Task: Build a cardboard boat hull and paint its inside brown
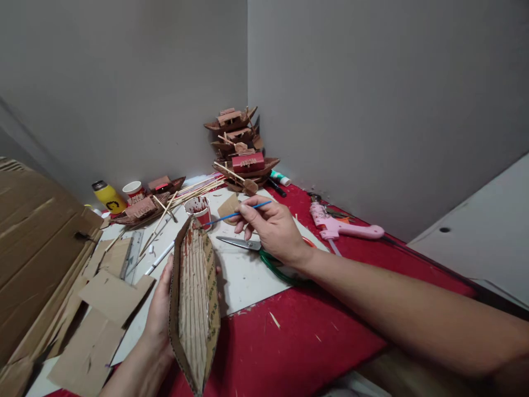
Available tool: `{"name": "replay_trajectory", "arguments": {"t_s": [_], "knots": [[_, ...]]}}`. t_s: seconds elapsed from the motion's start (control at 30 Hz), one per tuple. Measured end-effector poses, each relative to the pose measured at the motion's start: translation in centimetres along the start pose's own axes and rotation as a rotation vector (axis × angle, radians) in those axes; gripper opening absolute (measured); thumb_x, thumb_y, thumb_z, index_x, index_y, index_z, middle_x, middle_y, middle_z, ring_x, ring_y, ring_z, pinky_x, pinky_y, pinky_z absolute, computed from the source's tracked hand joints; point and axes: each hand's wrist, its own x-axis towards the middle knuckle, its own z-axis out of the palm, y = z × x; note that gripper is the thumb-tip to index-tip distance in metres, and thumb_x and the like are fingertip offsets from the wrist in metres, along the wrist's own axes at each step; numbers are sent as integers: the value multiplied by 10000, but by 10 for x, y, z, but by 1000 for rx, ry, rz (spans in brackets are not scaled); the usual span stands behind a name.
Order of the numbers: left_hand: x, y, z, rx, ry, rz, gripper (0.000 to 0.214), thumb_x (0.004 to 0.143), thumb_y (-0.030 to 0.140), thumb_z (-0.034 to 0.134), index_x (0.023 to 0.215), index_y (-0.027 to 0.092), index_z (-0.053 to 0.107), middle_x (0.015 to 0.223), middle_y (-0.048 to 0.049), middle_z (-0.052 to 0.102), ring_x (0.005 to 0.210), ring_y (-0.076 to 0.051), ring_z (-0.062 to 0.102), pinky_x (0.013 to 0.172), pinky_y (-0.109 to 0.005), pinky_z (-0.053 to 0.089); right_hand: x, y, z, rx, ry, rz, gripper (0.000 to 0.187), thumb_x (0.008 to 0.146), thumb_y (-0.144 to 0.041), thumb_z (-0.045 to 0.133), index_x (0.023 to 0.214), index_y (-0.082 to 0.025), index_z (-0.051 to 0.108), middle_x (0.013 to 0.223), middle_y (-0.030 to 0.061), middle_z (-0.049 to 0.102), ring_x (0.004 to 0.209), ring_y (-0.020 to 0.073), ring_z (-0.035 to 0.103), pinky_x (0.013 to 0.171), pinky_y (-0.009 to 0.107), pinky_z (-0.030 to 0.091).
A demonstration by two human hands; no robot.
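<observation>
Corrugated cardboard hull (192, 309): held over the white board (243, 289) and the red counter (301, 325), its open inside turned toward us
Left hand (159, 309): our grip wraps the hull's outer side; best kept firm yet light, since pressed cardboard may crease
Right hand (278, 229): our grip pinches the blue brush (256, 207) between thumb and fingertips, bristle end toward the hull's far tip; whether it touches there we cannot tell
Reddish paint (189, 242): streaks show only near that far tip, so most ridges look unpainted; we judge strokes along the grooves would cover better than strokes across
Paint cup (209, 214): just behind the far tip, a short reach for the brush; wiping off drips at its rim should keep the coat even
Hull walls: they stand up around the floor, so we should slip the bristles in from above and avoid knocking the edges
Scissors (242, 243): blades point toward the hull from under our right hand, so the wrist should stay high
Elbow room: wider on the right, over the red counter with its slivers; cardboard pieces (111, 298) crowd the left
</observation>
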Motion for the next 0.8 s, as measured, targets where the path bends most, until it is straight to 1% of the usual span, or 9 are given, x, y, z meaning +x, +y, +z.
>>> {"name": "replay_trajectory", "arguments": {"t_s": [0.1,0.17,0.23,0.33,0.4,0.53,0.63,0.73,0.8], "knots": [[0,1,1,-16,18,42,478,900,404,432,1292,149,530,804,-115,740,583,-241,695,531,-339,566,-6,-2,-1,-3,-67,77,226,824,-377,632,808,-163,560,646,3,677,506,76,600,413,156,464],[1,1,0,-30,28,51,461,909,381,428,1316,181,513,857,-104,743,644,-243,706,555,-334,569,-9,-4,-2,-5,-90,92,220,827,-371,631,810,-161,568,658,11,682,519,84,612,418,163,466],[2,0,-1,-49,31,41,457,914,371,423,1328,195,507,893,-101,742,681,-245,709,558,-326,568,-10,-6,-3,-24,-69,38,203,839,-358,619,819,-158,588,693,19,680,559,94,625,434,174,481],[4,-2,-3,-68,26,64,449,912,343,435,1328,194,512,893,-102,743,658,-236,705,525,-308,561,-10,-6,-4,-63,-20,-61,177,852,-332,606,845,-156,618,722,18,662,599,98,622,460,186,503],[5,-2,-3,-66,23,87,431,913,327,431,1311,195,530,863,-98,745,625,-231,700,495,-301,556,-11,-5,-4,-78,-25,-65,167,857,-321,599,861,-157,623,722,18,660,611,100,625,464,185,504],[4,-1,-1,-64,18,129,397,918,317,414,1265,199,568,804,-80,743,616,-231,702,510,-310,566,-18,-2,-1,-65,-158,4,166,872,-310,571,846,-154,623,724,27,675,595,98,632,456,181,492],[4,-1,0,-59,24,147,383,905,310,448,1248,198,577,776,-64,741,634,-231,707,559,-319,578,-22,-2,-1,-58,-232,-7,159,880,-298,558,867,-155,627,744,36,684,606,100,637,467,183,494],[4,-2,-1,-50,17,128,384,915,313,420,1232,178,590,765,-77,739,655,-240,711,581,-329,581,-18,-2,-3,-108,-135,-85,150,877,-288,563,909,-157,628,739,29,673,637,108,639,487,191,509],[5,-2,-1,-48,10,144,371,921,284,402,1228,198,592,774,-71,741,661,-237,712,589,-331,582,-15,-3,-5,-147,-67,-122,149,877,-286,563,924,-158,623,734,24,663,645,110,636,498,198,514]]}}
